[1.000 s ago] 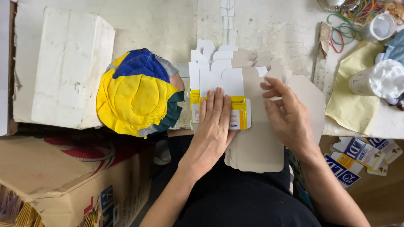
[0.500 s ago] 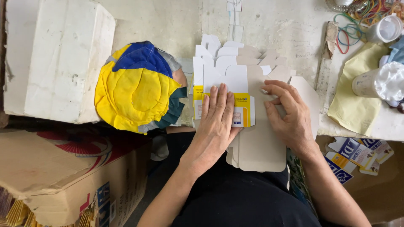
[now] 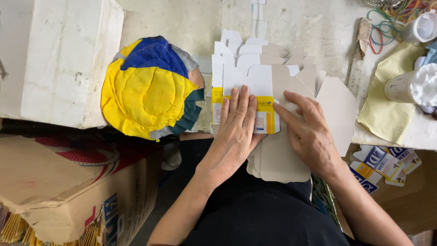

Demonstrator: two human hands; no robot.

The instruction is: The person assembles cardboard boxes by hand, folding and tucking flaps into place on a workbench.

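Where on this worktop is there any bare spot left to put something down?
Bare room is mostly the pale tabletop between the white block and the fanned carton blanks. Another patch lies between the blanks and the rubber bands. The middle is crowded: left hand and right hand press the stack, beside the yellow-blue cushion.

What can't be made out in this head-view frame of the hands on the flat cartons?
- Top carton blank: its yellow band is mostly hidden under the left hand.
- Carton stack: the count of sheets is unclear, since they overlap and the right hand covers part.
- Rubber bands: cut off by the top edge.
- Cardboard box: cut off at the left and bottom edges.
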